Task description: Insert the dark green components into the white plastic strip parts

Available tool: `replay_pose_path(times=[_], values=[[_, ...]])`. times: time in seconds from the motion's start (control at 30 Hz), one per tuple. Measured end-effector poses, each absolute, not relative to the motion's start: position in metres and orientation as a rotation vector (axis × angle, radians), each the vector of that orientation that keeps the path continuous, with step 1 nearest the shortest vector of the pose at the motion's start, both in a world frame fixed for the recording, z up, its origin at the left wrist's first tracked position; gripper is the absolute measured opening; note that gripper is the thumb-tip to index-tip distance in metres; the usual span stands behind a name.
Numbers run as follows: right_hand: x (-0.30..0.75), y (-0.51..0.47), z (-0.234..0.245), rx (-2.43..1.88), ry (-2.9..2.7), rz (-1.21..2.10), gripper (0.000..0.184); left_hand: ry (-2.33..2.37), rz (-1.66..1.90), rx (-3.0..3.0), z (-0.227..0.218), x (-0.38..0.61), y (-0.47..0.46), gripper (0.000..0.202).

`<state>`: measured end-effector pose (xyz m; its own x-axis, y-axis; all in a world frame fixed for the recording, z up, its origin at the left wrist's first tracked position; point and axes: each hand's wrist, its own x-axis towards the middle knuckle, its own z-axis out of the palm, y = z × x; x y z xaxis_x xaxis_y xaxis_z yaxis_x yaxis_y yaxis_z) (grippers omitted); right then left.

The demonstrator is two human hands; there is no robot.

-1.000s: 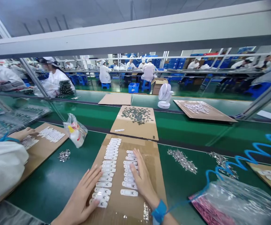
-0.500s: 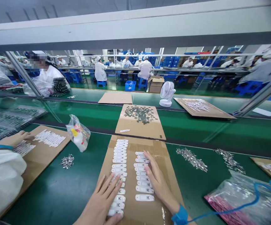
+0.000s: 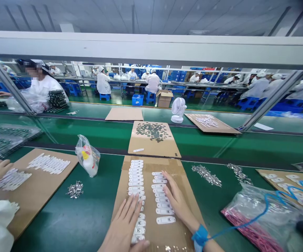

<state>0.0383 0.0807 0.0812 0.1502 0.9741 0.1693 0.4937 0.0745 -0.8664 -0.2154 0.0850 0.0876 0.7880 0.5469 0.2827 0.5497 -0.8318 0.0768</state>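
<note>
Fingers of the left hand (image 3: 124, 221) lie outstretched, slightly parted, over the left column of white pieces (image 3: 136, 175); those of the right hand (image 3: 180, 201), extended with thumb apart, border the right column (image 3: 162, 200). Both columns rest on a cardboard sheet (image 3: 148, 192) on the green counter (image 3: 95, 206), beside metal parts (image 3: 206, 175).

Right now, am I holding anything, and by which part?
Nothing appears held: your left hand is open over the left column of white pieces, and your right hand is open alongside the right column.
</note>
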Motion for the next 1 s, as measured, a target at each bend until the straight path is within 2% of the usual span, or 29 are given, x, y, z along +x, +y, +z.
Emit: replay_pose_path(times=[0.23,0.5,1.0], values=[[0.038,0.081,0.078,-1.558,-1.475,0.693,0.056,-1.161,-0.390,-3.149,0.088,-0.192,0.079,0.089],[0.040,0.087,0.069,-1.519,-1.433,0.718,0.057,-1.213,-0.289,-3.153,0.093,-0.191,0.075,0.096],[0.039,0.088,0.070,-1.518,-1.569,0.580,0.055,-1.211,-0.379,-3.171,0.092,-0.195,0.066,0.084]])
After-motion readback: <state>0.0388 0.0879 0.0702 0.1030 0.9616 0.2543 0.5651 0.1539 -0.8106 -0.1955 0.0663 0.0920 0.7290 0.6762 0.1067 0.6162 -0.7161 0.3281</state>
